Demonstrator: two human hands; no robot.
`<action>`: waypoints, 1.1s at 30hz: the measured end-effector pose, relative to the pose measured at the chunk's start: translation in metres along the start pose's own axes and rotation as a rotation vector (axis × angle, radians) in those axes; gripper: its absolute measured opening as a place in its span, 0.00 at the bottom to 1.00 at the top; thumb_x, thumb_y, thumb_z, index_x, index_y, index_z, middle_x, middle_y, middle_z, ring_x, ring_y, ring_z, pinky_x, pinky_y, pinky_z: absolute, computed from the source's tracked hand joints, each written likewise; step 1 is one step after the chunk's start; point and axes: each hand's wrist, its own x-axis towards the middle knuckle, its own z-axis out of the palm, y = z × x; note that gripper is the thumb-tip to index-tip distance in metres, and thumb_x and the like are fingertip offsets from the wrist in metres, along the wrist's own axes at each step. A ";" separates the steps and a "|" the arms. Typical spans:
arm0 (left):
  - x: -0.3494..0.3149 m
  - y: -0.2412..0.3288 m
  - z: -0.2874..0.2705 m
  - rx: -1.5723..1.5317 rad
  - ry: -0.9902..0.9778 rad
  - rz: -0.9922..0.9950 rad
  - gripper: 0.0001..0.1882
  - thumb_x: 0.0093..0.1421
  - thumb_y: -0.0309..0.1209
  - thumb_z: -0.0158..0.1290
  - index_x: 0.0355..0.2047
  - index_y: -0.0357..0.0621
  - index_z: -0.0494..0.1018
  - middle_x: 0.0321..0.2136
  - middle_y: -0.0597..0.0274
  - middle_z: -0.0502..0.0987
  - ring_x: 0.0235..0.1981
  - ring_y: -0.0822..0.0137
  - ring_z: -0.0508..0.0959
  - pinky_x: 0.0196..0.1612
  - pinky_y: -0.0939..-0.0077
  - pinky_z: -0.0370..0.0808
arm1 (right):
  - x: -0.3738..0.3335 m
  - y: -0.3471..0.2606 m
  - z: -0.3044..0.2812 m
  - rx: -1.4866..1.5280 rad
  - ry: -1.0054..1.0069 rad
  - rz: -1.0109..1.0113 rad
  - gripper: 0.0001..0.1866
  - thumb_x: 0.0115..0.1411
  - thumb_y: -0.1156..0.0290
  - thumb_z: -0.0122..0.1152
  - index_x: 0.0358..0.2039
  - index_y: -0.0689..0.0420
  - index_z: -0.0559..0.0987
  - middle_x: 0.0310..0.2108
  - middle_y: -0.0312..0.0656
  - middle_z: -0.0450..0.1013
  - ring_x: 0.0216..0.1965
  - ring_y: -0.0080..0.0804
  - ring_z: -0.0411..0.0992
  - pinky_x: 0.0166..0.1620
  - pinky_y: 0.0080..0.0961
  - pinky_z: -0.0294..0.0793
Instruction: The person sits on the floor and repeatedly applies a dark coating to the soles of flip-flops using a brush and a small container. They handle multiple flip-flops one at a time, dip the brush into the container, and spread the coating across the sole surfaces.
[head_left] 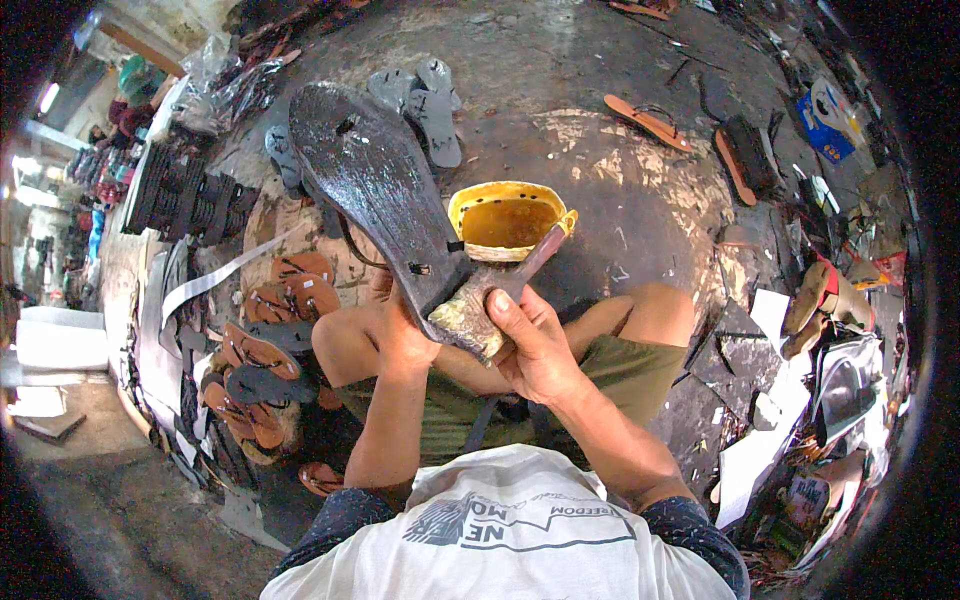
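My left hand (405, 335) is closed around the narrow end of a large dark sandal (375, 170), held tilted with its sole facing up. The sole looks wet and glossy over its wide end, and strap plugs show in it. In my right hand (537, 345) is a wide, worn brush (468, 318) with a crusted yellowish head and a brown handle. The brush head lies against or just over the narrow end of the sole. Just beyond the brush stands a yellow tub (505, 250) with amber liquid, likely glue, in it.
Brown sandals (265, 355) lie piled at my left, by a stack of black soles (185, 200). Grey soles (435, 115) lie beyond the held sandal. A single brown sandal (650, 124) is at the far right. Scraps and white sheets (765, 440) crowd my right side.
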 end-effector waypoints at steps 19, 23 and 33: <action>0.022 0.026 0.069 -0.373 0.050 0.109 0.35 0.70 0.56 0.47 0.63 0.37 0.66 0.57 0.44 0.75 0.50 0.54 0.80 0.54 0.60 0.79 | 0.073 -0.037 0.034 -1.039 0.020 -0.578 0.13 0.63 0.61 0.69 0.40 0.57 0.85 0.29 0.42 0.80 0.34 0.39 0.78 0.44 0.29 0.77; 0.053 0.032 0.037 -0.358 -0.278 0.048 0.34 0.69 0.56 0.50 0.60 0.38 0.69 0.51 0.45 0.78 0.41 0.59 0.81 0.49 0.62 0.79 | 0.014 -0.007 0.013 -0.983 -0.120 -0.631 0.15 0.63 0.64 0.67 0.46 0.59 0.82 0.43 0.49 0.79 0.46 0.49 0.76 0.51 0.42 0.74; 0.044 0.027 0.058 -0.417 -0.190 -0.071 0.34 0.70 0.56 0.49 0.61 0.38 0.67 0.54 0.46 0.76 0.45 0.59 0.81 0.45 0.67 0.82 | 0.036 -0.019 0.013 -1.202 -0.211 -0.766 0.16 0.64 0.59 0.66 0.45 0.57 0.83 0.43 0.48 0.79 0.46 0.51 0.76 0.52 0.44 0.73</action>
